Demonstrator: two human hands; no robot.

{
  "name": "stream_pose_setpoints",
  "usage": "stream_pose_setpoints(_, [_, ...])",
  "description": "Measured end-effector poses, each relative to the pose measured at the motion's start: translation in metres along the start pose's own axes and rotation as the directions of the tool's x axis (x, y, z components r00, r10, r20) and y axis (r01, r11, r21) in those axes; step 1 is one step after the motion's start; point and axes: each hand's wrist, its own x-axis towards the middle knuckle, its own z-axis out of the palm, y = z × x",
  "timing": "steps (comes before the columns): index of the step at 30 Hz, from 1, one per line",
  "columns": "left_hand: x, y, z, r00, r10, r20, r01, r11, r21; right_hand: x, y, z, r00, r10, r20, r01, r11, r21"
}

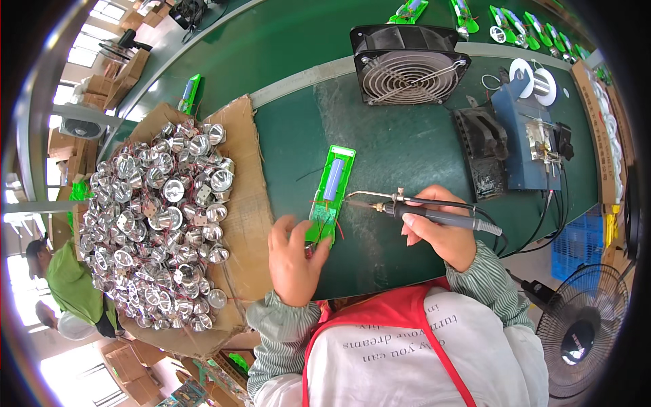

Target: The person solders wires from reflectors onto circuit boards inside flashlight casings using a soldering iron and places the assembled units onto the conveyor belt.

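A bright green flashlight housing (345, 163) lies open on the green bench, with a blue cylindrical battery (333, 180) in its upper half. Below the battery sits a small green circuit board (321, 214) with thin red and black wires. My left hand (295, 264) curls round the housing's lower end, thumb and fingers on either side; a small shiny part shows between them. In my right hand (444, 234) is a soldering iron (441, 216) with a thin metal wire-feed tube (369, 195) along its top. Its tip points at the housing, close to the board's right edge.
A heap of silver reflector cups (163, 217) with wires fills a cardboard tray (247, 203) at left. A black fan (411, 74) stands at the back, a blue solder-feeding unit (515, 129) with a spool at right. Other green housings (190, 93) lie beyond. A round fan (576, 339) stands lower right.
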Motion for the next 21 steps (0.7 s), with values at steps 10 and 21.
stream_pose_setpoints(10, [0.048, -0.026, -0.004, 0.999, 0.001, -0.043, -0.009, 0.983, -0.185, 0.002, -0.003, -0.013, 0.997, -0.052, -0.055, 0.052, 0.999, -0.009])
stream_pose_setpoints(21, [0.258, -0.041, 0.085, 0.886, 0.398, -0.239, -0.42, 0.906, -0.048, 0.009, -0.008, -0.031, 0.983, -0.059, -0.173, 0.066, 0.997, 0.033])
